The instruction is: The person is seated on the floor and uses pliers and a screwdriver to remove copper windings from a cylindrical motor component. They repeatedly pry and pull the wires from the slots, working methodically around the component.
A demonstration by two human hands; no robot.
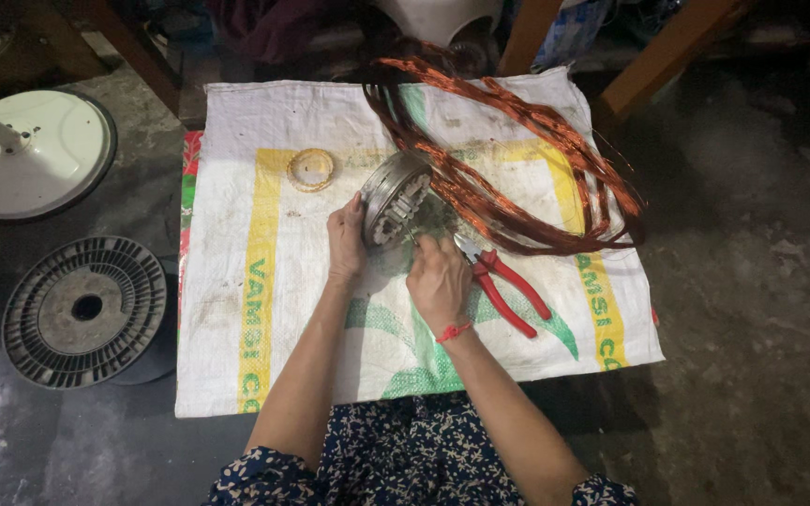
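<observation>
A round metal motor stator (394, 197) stands tilted on edge on a white woven sack (236, 281) spread on the floor. My left hand (346, 239) grips its lower left rim. At the stator's slotted face my right hand (437, 278) has its fingers pinched together; whether they hold a wire I cannot tell. Long loops of copper wire (527, 159) trail from the stator toward the right. Red-handled pliers (503, 286) lie just right of my right hand.
A small yellow tape ring (310, 169) lies on the sack's upper left. Off the sack to the left are a white round fan base (30, 155) and a grey plastic spool (84, 311). Wooden legs (658, 52) stand at the back right.
</observation>
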